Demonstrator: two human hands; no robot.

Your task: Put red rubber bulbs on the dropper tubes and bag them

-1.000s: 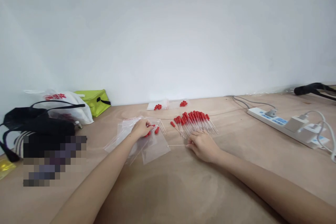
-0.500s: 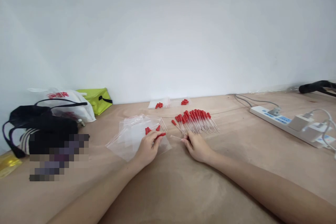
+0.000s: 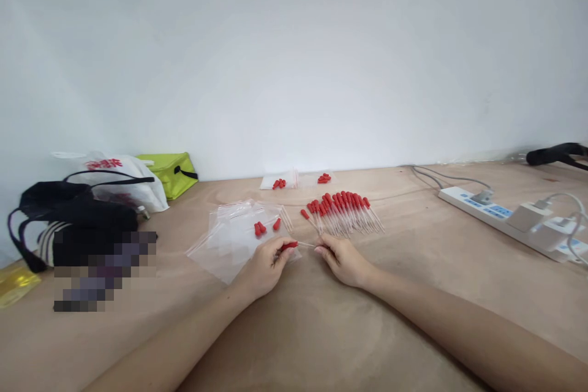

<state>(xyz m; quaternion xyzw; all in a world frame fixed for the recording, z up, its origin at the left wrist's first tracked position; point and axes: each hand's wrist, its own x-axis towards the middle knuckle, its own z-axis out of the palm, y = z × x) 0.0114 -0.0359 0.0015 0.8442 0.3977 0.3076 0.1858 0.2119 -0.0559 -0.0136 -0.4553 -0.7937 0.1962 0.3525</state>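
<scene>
While a fan of tubes topped with red bulbs (image 3: 344,211) lies ready on the tabletop (image 3: 331,331), one more pair is in hand and, by the look of it, being joined. Left to fit, as far as can be judged, are three loose red bulbs (image 3: 260,228) on the clear plastic bags (image 3: 225,246), several bare tubes (image 3: 286,218) at the bags' edge, and two small clusters of bulbs (image 3: 278,184) near the wall. The left hand (image 3: 269,263) pinches a red bulb (image 3: 289,245) between thumb and fingers, and the right hand (image 3: 342,260) grips a thin clear tube (image 3: 306,244) that spans the gap between them. Its tip meets the bulb's mouth; whether it has entered cannot be told. The finished fan lies just beyond the right hand, the loose bulbs just beyond the left.
</scene>
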